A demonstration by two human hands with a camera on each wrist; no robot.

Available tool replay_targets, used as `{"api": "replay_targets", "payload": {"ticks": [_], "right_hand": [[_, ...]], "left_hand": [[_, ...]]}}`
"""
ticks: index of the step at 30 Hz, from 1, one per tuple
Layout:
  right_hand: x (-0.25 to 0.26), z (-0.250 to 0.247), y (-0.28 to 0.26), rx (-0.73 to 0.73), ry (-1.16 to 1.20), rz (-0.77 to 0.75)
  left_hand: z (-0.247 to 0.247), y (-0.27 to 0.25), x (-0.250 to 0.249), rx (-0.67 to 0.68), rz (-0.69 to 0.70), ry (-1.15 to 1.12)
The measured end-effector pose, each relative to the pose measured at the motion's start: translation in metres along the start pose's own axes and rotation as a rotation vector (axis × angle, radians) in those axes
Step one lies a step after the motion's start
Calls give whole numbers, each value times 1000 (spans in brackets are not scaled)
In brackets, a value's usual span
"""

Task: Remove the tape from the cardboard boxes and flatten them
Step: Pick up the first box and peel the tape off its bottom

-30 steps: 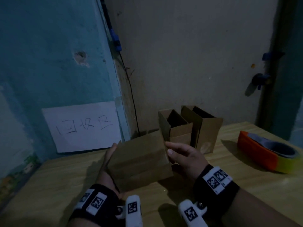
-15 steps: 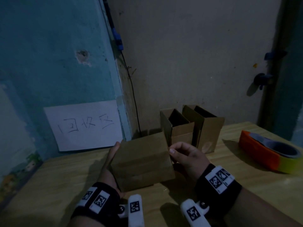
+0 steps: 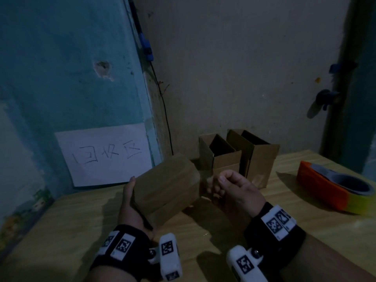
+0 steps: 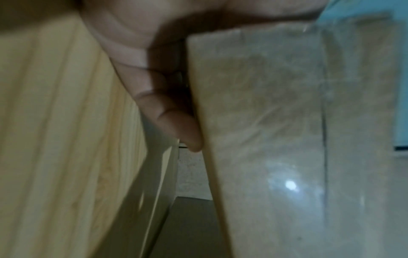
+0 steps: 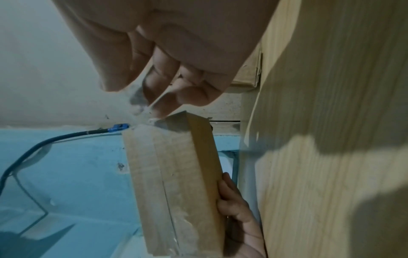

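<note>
Hands on a taped cardboard box above a wooden table.

Paper sign [image 3: 105,154] hangs on the blue wall at the frame's left. Just right of it, at lower centre, the left hand [image 3: 130,202] cups the closed box [image 3: 165,188] from its left side, fingers wrapped behind it. At the box's right end the right hand [image 3: 234,190] pinches a strip of clear tape [image 5: 141,97] between thumb and curled fingers. Behind stand two open boxes [image 3: 238,157]; a tape roll [image 3: 335,188] lies at far right.
</note>
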State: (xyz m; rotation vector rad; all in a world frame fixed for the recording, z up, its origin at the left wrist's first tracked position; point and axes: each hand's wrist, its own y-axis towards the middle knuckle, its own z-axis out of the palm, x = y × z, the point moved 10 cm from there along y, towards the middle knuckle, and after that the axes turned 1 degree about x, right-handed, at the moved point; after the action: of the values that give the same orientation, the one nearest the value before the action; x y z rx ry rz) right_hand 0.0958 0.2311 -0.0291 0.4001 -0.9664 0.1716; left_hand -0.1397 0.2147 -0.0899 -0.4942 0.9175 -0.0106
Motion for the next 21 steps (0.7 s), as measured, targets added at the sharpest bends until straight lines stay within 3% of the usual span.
{"api": "replay_targets", "payload": {"ticks": [5,12,17,21], "right_hand": [[-1,1,0,25,22,5],[-11,7,-4,46,-61,122],[-22,17,-10,93,-283,184],[-27,14,-11,74,-261,200]], "left_hand": [[3,-1,-1,11,39,-25],[5,2,1,-10,34,-22],[8,-4,5,-39,50,1],[10,-9,6,-37,44,-4]]}}
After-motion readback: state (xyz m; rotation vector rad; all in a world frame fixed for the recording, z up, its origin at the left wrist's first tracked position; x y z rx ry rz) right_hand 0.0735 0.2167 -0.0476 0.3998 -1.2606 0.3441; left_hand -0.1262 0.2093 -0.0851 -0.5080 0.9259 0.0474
